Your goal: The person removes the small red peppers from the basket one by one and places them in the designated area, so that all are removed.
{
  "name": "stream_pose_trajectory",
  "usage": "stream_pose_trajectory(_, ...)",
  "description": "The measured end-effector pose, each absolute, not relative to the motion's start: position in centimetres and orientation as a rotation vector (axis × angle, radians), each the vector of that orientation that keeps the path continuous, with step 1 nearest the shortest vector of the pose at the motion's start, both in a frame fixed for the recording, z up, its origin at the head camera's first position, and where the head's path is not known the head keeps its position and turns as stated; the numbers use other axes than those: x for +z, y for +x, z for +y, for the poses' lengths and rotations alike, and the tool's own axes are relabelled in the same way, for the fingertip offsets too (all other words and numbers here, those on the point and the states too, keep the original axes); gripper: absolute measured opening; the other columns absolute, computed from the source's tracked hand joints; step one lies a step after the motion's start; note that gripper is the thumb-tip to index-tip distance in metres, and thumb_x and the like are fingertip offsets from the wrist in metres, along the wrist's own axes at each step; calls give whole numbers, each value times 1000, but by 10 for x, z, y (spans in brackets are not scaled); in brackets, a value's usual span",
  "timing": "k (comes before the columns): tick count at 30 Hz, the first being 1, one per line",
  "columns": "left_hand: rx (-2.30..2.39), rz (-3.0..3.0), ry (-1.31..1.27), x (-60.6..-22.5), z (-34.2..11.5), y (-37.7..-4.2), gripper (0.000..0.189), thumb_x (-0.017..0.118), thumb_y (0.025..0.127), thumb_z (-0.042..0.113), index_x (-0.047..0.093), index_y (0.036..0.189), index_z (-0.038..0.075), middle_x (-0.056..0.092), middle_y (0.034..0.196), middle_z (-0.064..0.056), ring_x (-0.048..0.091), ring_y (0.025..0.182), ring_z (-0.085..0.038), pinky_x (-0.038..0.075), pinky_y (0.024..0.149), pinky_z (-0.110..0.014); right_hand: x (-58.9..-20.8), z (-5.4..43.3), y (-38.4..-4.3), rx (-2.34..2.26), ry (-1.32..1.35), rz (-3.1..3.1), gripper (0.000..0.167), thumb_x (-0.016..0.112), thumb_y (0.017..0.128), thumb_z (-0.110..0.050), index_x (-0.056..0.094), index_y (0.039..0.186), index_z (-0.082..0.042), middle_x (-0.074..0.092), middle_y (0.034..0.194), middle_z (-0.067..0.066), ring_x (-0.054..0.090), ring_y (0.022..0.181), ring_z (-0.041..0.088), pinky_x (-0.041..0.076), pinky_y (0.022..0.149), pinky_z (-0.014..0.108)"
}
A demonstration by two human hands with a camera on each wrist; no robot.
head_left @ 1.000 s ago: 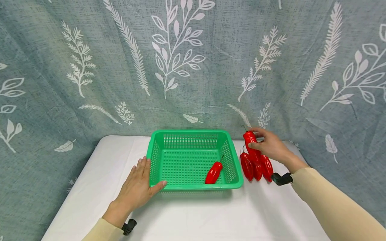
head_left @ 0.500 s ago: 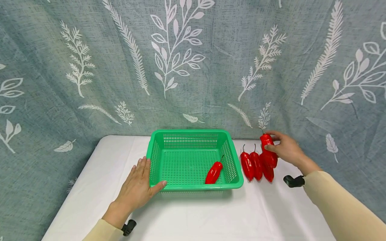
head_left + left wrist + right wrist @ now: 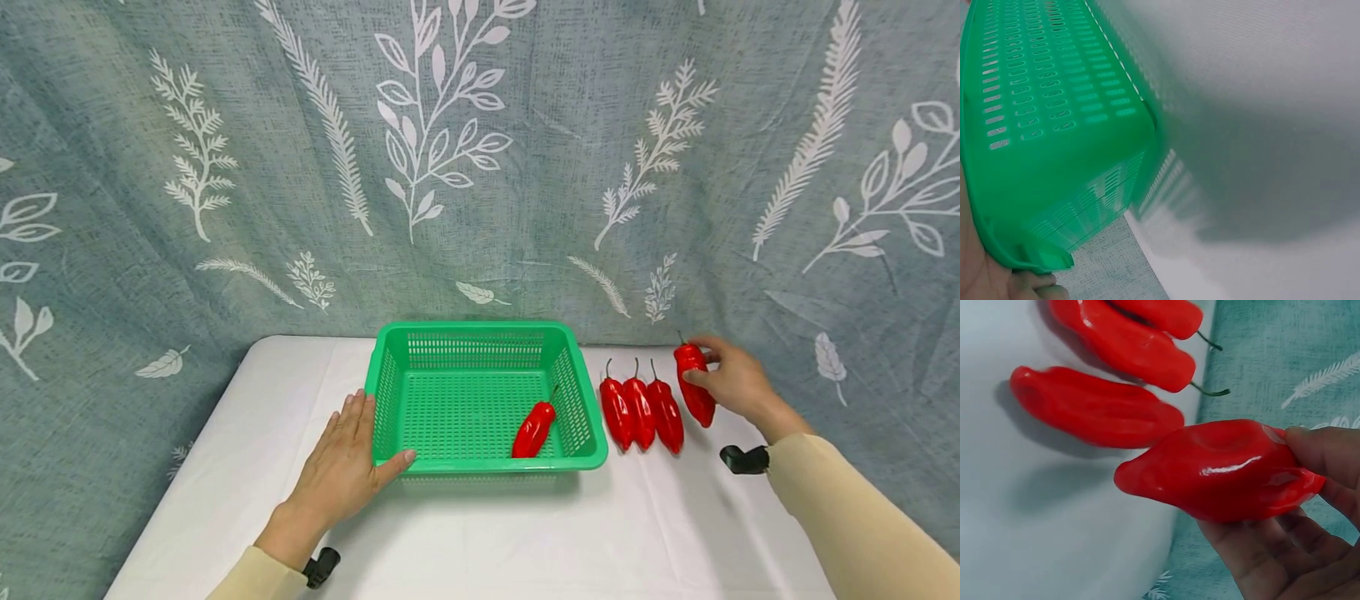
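Between thumb and fingers, my right hand (image 3: pixel 735 379) grips a red pepper (image 3: pixel 1222 472) by its stem end, its tip pointing down over the table's right side. To its left, three more red peppers (image 3: pixel 666 417) lie side by side with their stems toward the curtain. My left hand (image 3: pixel 337 462) lies with fingers extended along the left rim of a green plastic basket (image 3: pixel 480 465), its thumb over the front corner. Inside the basket, near the front right, rests one red pepper (image 3: pixel 534 430). The left wrist view shows the perforated basket wall (image 3: pixel 1041 69) close up.
A white cloth (image 3: pixel 480 542) covers the table. Right behind its back edge hangs a grey-green curtain (image 3: pixel 525 208) with white leaf patterns. The basket stands near the back edge, just left of the row of peppers.
My right hand has moved to the right with its pepper, from above the other peppers to the right of their row. The left hand and the basket have stayed in place.
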State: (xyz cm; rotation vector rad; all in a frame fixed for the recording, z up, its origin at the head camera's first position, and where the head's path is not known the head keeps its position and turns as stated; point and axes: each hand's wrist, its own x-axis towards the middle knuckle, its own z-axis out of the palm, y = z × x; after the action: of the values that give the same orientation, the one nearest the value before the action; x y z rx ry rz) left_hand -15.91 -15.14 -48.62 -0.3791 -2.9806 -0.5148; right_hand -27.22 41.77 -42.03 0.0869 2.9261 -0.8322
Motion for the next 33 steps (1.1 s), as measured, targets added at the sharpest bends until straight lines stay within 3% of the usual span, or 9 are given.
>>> stream_pose_trajectory(22, -534, -2983, -358, -484, -149, -159, 111, 50, 100, 75, 19, 163, -11, 14, 173, -27, 13, 163, -41, 20, 130, -60, -458, 439, -268, -750, 154, 2950, 67, 70, 98, -21, 42, 152, 7, 52, 131, 41, 66, 104, 47, 60, 69, 38)
stream_pose_trajectory(33, -552, -2991, -354, -485, -150, -159, 112, 50, 100, 75, 17, 164, -11, 13, 174, -26, 12, 163, -41, 20, 130, -59, -472, 441, -270, -771, 298, 2828, 74, 69, 99, -21, 34, 158, 7, 43, 139, 42, 63, 108, 47, 62, 68, 37)
